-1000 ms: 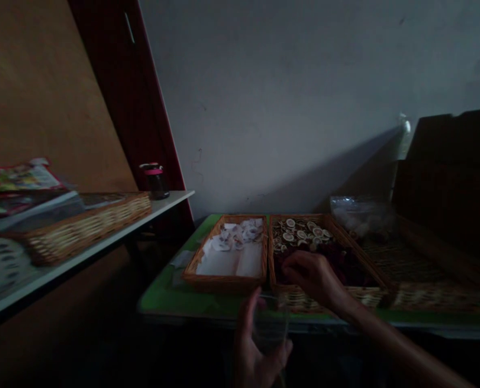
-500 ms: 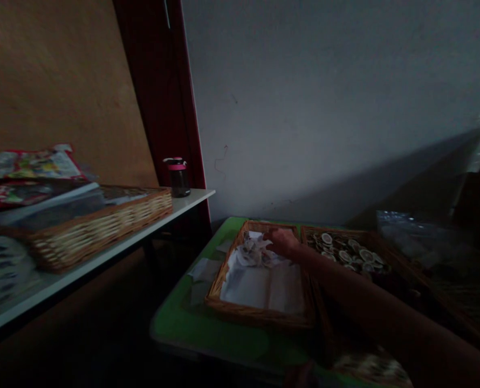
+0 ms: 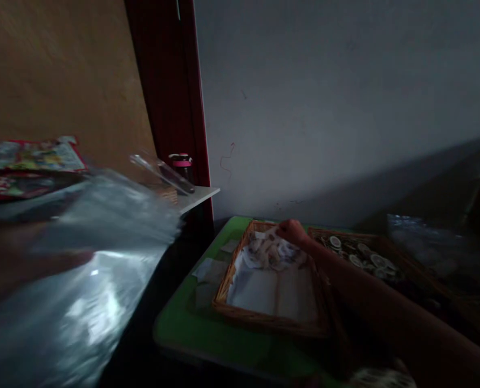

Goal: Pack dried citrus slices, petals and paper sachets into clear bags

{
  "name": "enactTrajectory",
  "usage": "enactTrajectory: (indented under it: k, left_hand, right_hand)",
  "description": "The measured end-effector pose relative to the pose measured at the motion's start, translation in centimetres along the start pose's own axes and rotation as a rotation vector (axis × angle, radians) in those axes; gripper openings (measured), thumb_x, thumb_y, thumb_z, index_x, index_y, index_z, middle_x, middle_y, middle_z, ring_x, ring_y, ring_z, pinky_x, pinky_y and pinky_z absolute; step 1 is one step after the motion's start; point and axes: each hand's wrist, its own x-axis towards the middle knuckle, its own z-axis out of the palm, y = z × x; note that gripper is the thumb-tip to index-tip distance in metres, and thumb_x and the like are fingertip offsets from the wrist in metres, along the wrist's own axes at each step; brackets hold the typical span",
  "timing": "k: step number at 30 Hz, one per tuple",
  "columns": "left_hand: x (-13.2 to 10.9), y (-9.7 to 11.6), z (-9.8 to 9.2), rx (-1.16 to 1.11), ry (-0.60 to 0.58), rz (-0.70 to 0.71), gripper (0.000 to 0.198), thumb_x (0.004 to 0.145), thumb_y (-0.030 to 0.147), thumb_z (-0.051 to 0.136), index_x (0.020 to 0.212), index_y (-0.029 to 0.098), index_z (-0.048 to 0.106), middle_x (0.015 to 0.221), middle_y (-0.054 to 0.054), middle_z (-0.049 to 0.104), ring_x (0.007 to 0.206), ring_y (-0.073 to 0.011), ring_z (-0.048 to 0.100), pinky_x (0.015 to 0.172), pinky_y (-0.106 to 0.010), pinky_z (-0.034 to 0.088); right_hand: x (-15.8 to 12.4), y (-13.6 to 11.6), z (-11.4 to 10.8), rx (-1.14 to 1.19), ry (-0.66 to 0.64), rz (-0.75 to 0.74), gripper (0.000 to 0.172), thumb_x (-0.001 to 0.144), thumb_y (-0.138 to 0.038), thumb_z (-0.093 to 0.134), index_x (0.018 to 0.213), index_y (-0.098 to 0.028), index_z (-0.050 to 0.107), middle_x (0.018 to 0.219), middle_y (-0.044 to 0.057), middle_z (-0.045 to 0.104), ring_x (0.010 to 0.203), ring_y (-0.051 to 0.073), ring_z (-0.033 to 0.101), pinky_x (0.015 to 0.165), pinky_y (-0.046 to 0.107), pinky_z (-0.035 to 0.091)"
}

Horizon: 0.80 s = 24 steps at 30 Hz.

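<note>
My left hand (image 3: 62,264) comes in from the left edge, blurred and close. Its thumb lies across a clear plastic bag (image 3: 118,231), which it grips near the upper part. My right hand (image 3: 292,231) reaches over the far right corner of a wicker basket (image 3: 219,291) lined with white paper (image 3: 250,291). Its fingers are closed at the edge of a heap of pale, crumpled pieces (image 3: 270,253) and seem to pinch one of them. What kind of pieces they are is too dark to tell.
To the right, another basket holds dried-looking round slices (image 3: 379,261), beside a clear bag (image 3: 422,237). The baskets stand on a green table (image 3: 183,323) against a wall. On a white shelf (image 3: 203,196) at left are a pink-lidded bottle (image 3: 185,164) and printed packets (image 3: 41,153).
My left hand has come into view at the left with the clear plastic bag. My right hand stays over the paper-lined basket, now just beyond the heap. The view has shifted slightly.
</note>
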Motion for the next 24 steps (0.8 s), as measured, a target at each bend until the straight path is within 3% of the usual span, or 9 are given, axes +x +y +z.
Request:
enactTrajectory:
  k: [4,6,7,9,13,15,18,22,24]
  left_hand:
    - [9.9,2.7,-8.5,0.025,0.15,0.046,0.038,0.066,0.06,0.071,0.083,0.026,0.076,0.075,-0.001,0.069,0.102,-0.0311,0.073,0.068,-0.035,0.056]
    - [13.5,3.4,-9.1,0.126,0.227,0.151,0.028,0.063,0.053,0.069,0.065,0.025,0.071,0.064,0.001,0.062,0.101,-0.0341,0.073,0.07,-0.035,0.052]
    - [14.2,3.6,-8.2,0.123,0.225,0.163,0.023,0.063,0.049,0.069,0.062,0.025,0.069,0.063,0.001,0.06,0.106,-0.035,0.072,0.073,-0.036,0.052]
    - [13.0,3.2,-4.0,0.103,0.196,0.149,0.019,0.058,0.042,0.077,0.055,0.028,0.065,0.054,0.002,0.056,0.099,-0.0349,0.074,0.074,-0.039,0.055]
    - [3.1,1.3,6.6,0.038,0.142,0.124,0.037,0.049,0.036,0.088,0.082,0.028,0.074,0.086,-0.007,0.076,0.103,-0.0353,0.073,0.081,-0.044,0.06]
    - [-0.7,0.4,8.7,0.022,0.099,0.12,0.053,0.045,0.039,0.09,0.093,0.024,0.074,0.092,-0.009,0.077,0.099,-0.0357,0.074,0.08,-0.045,0.061]
    - [-0.3,-0.6,5.6,0.052,0.018,0.113,0.054,0.04,0.049,0.091,0.085,0.025,0.074,0.093,-0.01,0.076,0.099,-0.0336,0.073,0.086,-0.045,0.061]
    - [1.8,-1.4,-1.5,0.139,0.035,0.026,0.054,0.034,0.061,0.086,0.073,0.025,0.077,0.088,-0.014,0.076,0.095,-0.0437,0.071,0.099,-0.071,0.048]
    - [-1.2,-1.9,-0.4,0.186,0.089,0.004,0.049,0.048,0.066,0.08,0.078,0.027,0.077,0.084,-0.012,0.076,0.085,-0.0403,0.073,0.086,-0.068,0.056]
  right_hand:
    - [-5.0,1.1,-4.7,0.138,0.04,-0.056,0.03,0.085,-0.031,0.053,0.061,-0.014,0.06,0.055,-0.004,0.042,0.056,0.008,0.042,0.052,0.023,0.025]
    - [-9.0,1.4,-6.7,0.219,0.024,-0.103,0.033,0.084,-0.037,0.053,0.059,-0.015,0.056,0.057,-0.005,0.038,0.055,0.008,0.035,0.051,0.023,0.023]
    - [-11.2,1.5,-7.5,0.275,0.007,-0.131,0.035,0.084,-0.041,0.054,0.059,-0.016,0.056,0.058,-0.005,0.038,0.055,0.008,0.034,0.05,0.023,0.023]
    - [-15.7,1.6,-8.6,0.468,-0.051,-0.181,0.037,0.084,-0.045,0.056,0.063,-0.016,0.059,0.058,-0.004,0.04,0.055,0.009,0.034,0.049,0.022,0.024]
    - [-23.6,1.1,-9.2,0.777,-0.224,-0.133,0.035,0.085,-0.046,0.059,0.074,-0.014,0.067,0.062,-0.002,0.049,0.056,0.01,0.038,0.05,0.021,0.03]
    - [-26.4,0.9,-8.7,0.794,-0.281,-0.116,0.031,0.085,-0.041,0.059,0.074,-0.013,0.068,0.062,-0.002,0.049,0.056,0.009,0.038,0.05,0.021,0.029]
    - [-29.2,0.8,-7.6,0.657,-0.299,-0.097,0.022,0.082,-0.029,0.059,0.07,-0.013,0.068,0.059,-0.004,0.046,0.055,0.008,0.036,0.048,0.021,0.024]
    - [-31.4,1.1,-6.5,0.42,-0.215,-0.169,0.013,0.076,-0.016,0.061,0.064,-0.013,0.065,0.059,-0.003,0.051,0.056,0.009,0.043,0.052,0.023,0.024]
    - [-32.3,1.3,-6.4,0.374,-0.195,-0.225,0.01,0.075,-0.013,0.061,0.069,-0.014,0.07,0.064,-0.001,0.061,0.06,0.011,0.051,0.056,0.024,0.028]
